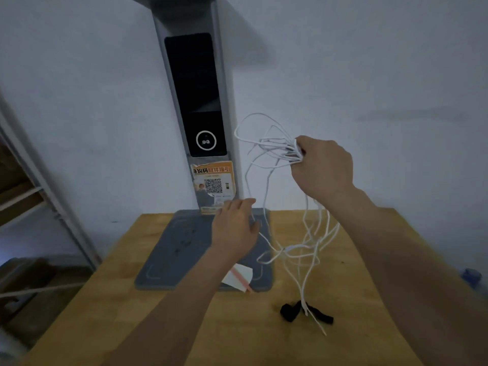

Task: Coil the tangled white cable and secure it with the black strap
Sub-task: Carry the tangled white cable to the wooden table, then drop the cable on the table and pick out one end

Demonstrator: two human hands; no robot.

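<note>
The right hand [323, 167] is raised, its fingers [299, 151] pinching several loops of the white cable [266, 154]. The tangle hangs below them, its tail reaching the black strap [290, 311] on the counter [264, 339]. The left hand [235, 228], lower and nearer the hanging strand, pinches one run of cable.

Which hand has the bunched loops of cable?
The right hand, raised, grips the loops of cable. The left hand, lower, holds just one strand.

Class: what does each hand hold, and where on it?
Right hand grips the white cable at its bunched loops. Left hand pinches one hanging strand of it.
</note>
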